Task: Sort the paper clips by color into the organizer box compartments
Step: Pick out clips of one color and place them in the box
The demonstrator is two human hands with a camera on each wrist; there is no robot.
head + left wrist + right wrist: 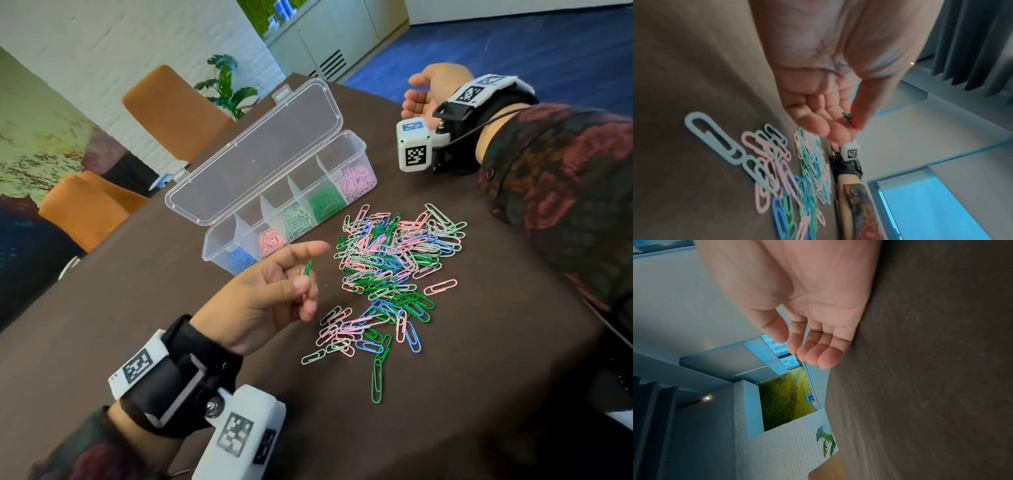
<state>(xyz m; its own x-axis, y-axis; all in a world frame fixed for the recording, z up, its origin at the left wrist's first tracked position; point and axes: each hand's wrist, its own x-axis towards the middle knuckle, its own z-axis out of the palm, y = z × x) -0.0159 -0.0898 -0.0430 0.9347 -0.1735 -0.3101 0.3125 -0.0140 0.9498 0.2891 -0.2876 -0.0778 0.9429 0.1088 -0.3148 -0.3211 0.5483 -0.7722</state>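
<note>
Now green clip [307, 267] between left hand [270, 294] fingertips.

Head view: even, soft indoor light, no hard shadows; table [171, 308] reads dark and matte. Mild glare on the clear organizer box lid [260, 150]. Strong wide-angle bending toward the edges, horizon tilted. Slight softness overall, compression mush in the paper clip pile [390, 267].

Left wrist view: cool cast, motion blur across the clips [777, 178]; left hand [828, 97] soft, too close. Bright blue window patch [931, 211] blown out, probably the main light.

Right wrist view: dim, right hand [807, 313] defocused, ceiling spot [707, 397] small, table grainy.
</note>
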